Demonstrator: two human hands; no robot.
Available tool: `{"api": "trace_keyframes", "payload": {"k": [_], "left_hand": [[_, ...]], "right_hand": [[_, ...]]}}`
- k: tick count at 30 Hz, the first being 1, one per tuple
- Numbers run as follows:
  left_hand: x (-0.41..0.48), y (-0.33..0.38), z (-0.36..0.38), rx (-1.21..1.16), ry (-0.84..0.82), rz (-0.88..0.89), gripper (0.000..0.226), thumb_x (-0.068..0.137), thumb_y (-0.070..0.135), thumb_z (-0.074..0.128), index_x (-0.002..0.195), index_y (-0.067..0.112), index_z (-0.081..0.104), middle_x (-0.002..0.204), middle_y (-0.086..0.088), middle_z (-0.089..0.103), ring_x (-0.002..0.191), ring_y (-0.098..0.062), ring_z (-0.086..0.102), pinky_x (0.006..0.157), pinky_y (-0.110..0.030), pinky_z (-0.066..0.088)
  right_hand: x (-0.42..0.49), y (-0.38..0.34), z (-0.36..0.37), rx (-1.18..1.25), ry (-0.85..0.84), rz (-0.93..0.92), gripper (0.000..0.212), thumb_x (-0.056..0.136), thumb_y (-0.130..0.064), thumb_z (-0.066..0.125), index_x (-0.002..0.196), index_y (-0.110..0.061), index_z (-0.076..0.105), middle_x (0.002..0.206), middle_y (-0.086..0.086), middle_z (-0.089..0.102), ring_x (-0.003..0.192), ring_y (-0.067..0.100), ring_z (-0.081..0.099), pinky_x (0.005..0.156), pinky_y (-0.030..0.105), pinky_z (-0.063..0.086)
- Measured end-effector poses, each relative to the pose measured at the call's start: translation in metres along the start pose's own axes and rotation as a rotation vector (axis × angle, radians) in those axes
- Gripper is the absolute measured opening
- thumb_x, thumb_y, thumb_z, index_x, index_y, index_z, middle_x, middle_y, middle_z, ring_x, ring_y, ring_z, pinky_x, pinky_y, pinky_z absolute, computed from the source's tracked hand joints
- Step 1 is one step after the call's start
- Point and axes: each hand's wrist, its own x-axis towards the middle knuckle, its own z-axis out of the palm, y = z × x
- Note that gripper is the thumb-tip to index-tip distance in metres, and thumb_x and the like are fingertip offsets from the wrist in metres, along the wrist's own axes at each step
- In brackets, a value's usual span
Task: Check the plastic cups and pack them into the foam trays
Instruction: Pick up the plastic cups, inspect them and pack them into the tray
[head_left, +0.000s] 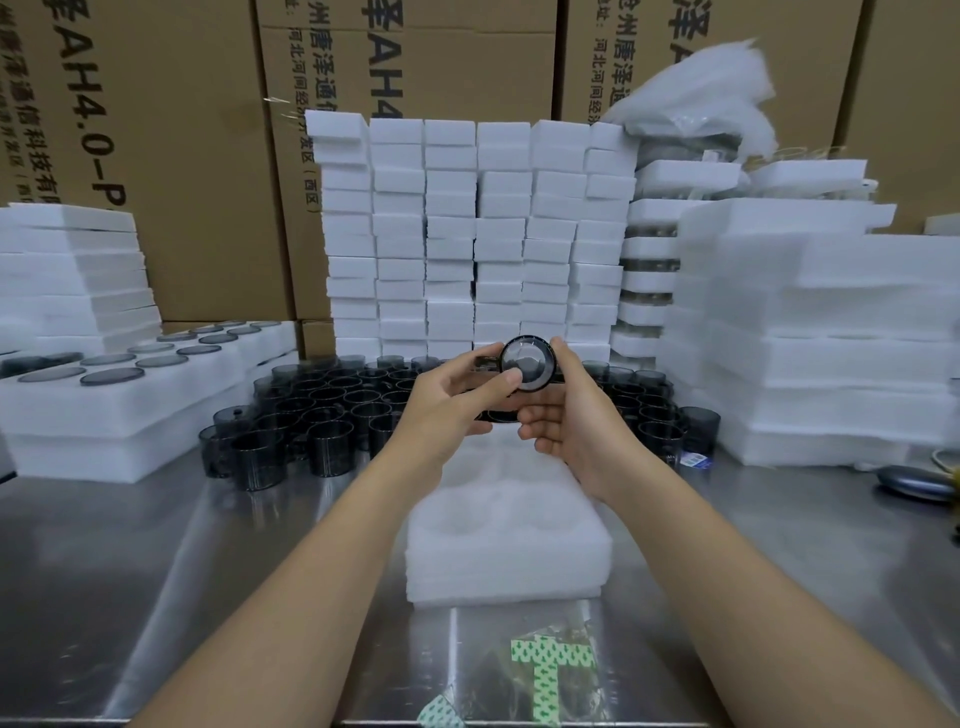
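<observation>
Head view: we find one dark, see-through plastic cup (527, 364) held up in both hands above the middle of the steel worktop (208, 571), its round end turned toward the camera. The left hand (457, 400) grips it from the side, thumb laid on the rim and fingers curled behind. The right hand (566, 410) curls its upper fingers over the opposite side, while its lower fingers hang loose beneath. We judge the checking step to be in hand.

The foam tray (506, 525) lies below the hands toward the near edge. Its recesses appear unfilled, though the white foam shows them only faintly. The loose cups (322, 415) stand crowded behind it. A filled tray (130, 374) sits at the left edge, and stacked foam trays (467, 234) line the back against cartons (182, 156). A green tape cross (550, 670) marks the near edge.

If the cup passes, the next move calls for lowering it square into a recess, one hand steadying the light foam.
</observation>
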Motion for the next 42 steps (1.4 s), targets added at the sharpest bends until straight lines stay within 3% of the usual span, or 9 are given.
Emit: {"api": "trace_keyframes", "payload": {"k": [5, 10, 15, 20, 25, 29, 34, 38, 42], "left_hand": [[0.002, -0.002, 0.000, 0.009, 0.025, 0.012, 0.046, 0.092, 0.041, 0.084, 0.136, 0.043, 0.071, 0.122, 0.009, 0.079, 0.111, -0.005, 0.075, 0.085, -0.032, 0.054], [0.004, -0.006, -0.003, -0.010, 0.054, 0.048, 0.052, 0.088, 0.034, 0.089, 0.136, 0.046, 0.071, 0.121, 0.010, 0.078, 0.106, -0.004, 0.076, 0.083, -0.029, 0.058], [0.007, -0.004, -0.005, -0.139, -0.004, 0.034, 0.056, 0.096, 0.005, 0.067, 0.142, 0.037, 0.068, 0.130, 0.000, 0.077, 0.120, -0.019, 0.074, 0.097, -0.039, 0.062], [0.004, 0.004, -0.009, -0.455, -0.083, -0.110, 0.043, 0.103, 0.032, 0.056, 0.144, 0.024, 0.068, 0.135, -0.006, 0.076, 0.123, -0.023, 0.074, 0.098, -0.034, 0.056], [0.007, -0.001, -0.009, -0.416, -0.145, -0.108, 0.044, 0.107, 0.045, 0.059, 0.143, 0.021, 0.069, 0.140, -0.008, 0.073, 0.131, -0.026, 0.069, 0.107, -0.037, 0.052], [0.006, -0.003, -0.008, -0.377, -0.178, -0.048, 0.049, 0.102, 0.055, 0.069, 0.137, 0.022, 0.074, 0.139, -0.012, 0.072, 0.129, -0.031, 0.070, 0.096, -0.030, 0.059], [0.006, -0.004, -0.009, -0.381, -0.103, -0.031, 0.053, 0.107, 0.056, 0.060, 0.139, 0.015, 0.072, 0.139, -0.016, 0.072, 0.131, -0.029, 0.069, 0.104, -0.032, 0.058], [0.005, -0.001, -0.009, -0.362, -0.084, -0.041, 0.056, 0.106, 0.058, 0.057, 0.144, 0.019, 0.067, 0.139, -0.011, 0.073, 0.130, -0.024, 0.069, 0.107, -0.035, 0.053], [0.004, 0.000, -0.006, -0.360, -0.080, -0.070, 0.059, 0.102, 0.060, 0.060, 0.142, 0.018, 0.070, 0.138, -0.010, 0.073, 0.129, -0.023, 0.069, 0.105, -0.032, 0.054]], "right_hand": [[-0.001, -0.001, 0.002, 0.029, -0.004, -0.004, 0.075, 0.100, -0.076, 0.046, 0.071, -0.017, 0.083, 0.075, 0.007, 0.075, 0.058, 0.017, 0.068, 0.059, 0.028, 0.047], [-0.001, -0.002, 0.003, 0.016, -0.040, -0.011, 0.071, 0.101, -0.075, 0.044, 0.093, -0.014, 0.082, 0.085, 0.006, 0.079, 0.065, 0.016, 0.072, 0.066, 0.030, 0.049], [-0.009, -0.005, 0.004, 0.006, -0.160, -0.139, 0.051, 0.100, -0.060, 0.060, 0.123, -0.018, 0.077, 0.112, 0.005, 0.082, 0.103, 0.019, 0.080, 0.089, 0.037, 0.052], [-0.015, -0.002, 0.013, 0.041, -0.126, -0.260, 0.042, 0.095, -0.044, 0.077, 0.126, -0.016, 0.071, 0.115, 0.004, 0.081, 0.108, 0.018, 0.078, 0.090, 0.037, 0.058], [-0.016, 0.003, 0.021, -0.022, 0.000, -0.378, 0.050, 0.083, -0.029, 0.093, 0.121, -0.020, 0.061, 0.108, 0.004, 0.078, 0.095, 0.013, 0.078, 0.077, 0.028, 0.064], [-0.017, 0.004, 0.022, -0.133, 0.046, -0.424, 0.060, 0.078, -0.027, 0.096, 0.119, -0.020, 0.053, 0.094, 0.002, 0.078, 0.086, 0.023, 0.077, 0.076, 0.036, 0.064], [-0.017, -0.003, 0.020, 0.175, -0.104, -0.175, 0.050, 0.095, -0.042, 0.078, 0.127, -0.008, 0.060, 0.113, 0.016, 0.078, 0.100, 0.027, 0.080, 0.071, 0.031, 0.064], [-0.021, -0.006, 0.016, 0.575, -0.380, 0.175, 0.060, 0.102, -0.041, 0.062, 0.136, 0.009, 0.061, 0.128, 0.027, 0.073, 0.113, 0.037, 0.076, 0.085, 0.035, 0.066], [-0.021, -0.006, 0.014, 0.721, -0.488, 0.224, 0.057, 0.104, -0.032, 0.057, 0.139, 0.014, 0.058, 0.137, 0.027, 0.068, 0.111, 0.035, 0.077, 0.091, 0.031, 0.062]]}}
